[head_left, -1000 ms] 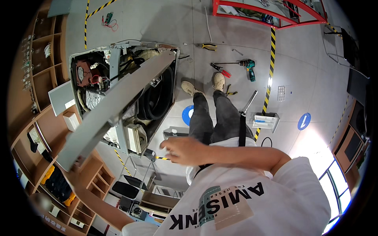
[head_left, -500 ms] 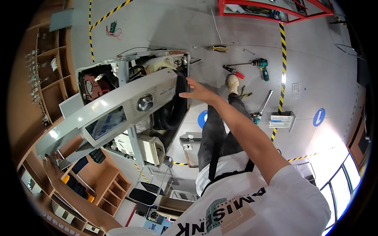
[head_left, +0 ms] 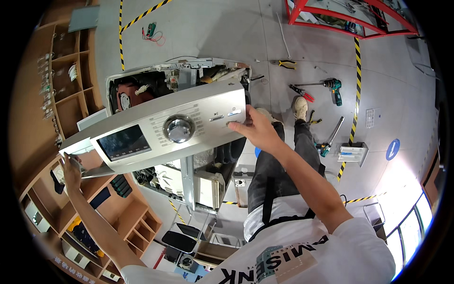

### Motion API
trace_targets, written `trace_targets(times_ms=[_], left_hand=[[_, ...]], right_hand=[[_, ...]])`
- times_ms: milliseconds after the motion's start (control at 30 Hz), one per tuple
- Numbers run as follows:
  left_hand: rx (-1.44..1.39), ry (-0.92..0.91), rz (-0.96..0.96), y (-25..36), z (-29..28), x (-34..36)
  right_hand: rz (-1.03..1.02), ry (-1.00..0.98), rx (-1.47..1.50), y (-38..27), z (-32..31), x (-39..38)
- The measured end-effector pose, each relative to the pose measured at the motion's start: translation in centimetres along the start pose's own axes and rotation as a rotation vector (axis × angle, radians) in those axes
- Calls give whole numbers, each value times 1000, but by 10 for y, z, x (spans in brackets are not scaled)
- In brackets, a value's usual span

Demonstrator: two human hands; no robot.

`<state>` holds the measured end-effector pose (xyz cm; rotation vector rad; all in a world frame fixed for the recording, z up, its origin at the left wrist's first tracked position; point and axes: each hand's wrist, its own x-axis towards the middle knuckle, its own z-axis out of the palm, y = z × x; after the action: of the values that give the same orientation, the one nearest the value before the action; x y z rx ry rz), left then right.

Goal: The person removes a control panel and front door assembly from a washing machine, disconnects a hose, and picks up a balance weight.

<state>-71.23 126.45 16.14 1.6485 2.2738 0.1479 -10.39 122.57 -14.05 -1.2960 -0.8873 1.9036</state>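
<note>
A silver-white washing machine control panel [head_left: 208,106], with a round chrome knob [head_left: 178,128] and a dark display [head_left: 124,143], is held across the top of an opened washing machine [head_left: 188,182]. My right hand [head_left: 259,130] grips its right end, thumb on the front face and fingers behind the edge. At the other end my left hand [head_left: 72,173] is closed round the panel's left edge; some of its fingers are hidden. Below the panel, the machine's metal frame and inner parts lie exposed, partly covered by it.
On the floor lie a cordless drill [head_left: 335,90], red-handled pliers [head_left: 302,93], yellow-handled pliers [head_left: 286,63], a multimeter [head_left: 151,30] and a small tray [head_left: 352,154]. A red rack [head_left: 326,12] stands at the far right. Wooden shelving [head_left: 71,109] lines the left.
My right hand, open beside the panel's right end before, has closed on it. The panel has come up nearer to me and tilts less. My left hand stays at its left end.
</note>
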Motion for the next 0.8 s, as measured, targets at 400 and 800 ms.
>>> trace_targets(times_ms=[400,800], left_hand=[[-675,142,-562,-26,163,98],[-365,284,-381,-88,210,86]], right_hand=[[-56,172,-305,-54,38,-9],[-109,71,-136,-58,33,-20]])
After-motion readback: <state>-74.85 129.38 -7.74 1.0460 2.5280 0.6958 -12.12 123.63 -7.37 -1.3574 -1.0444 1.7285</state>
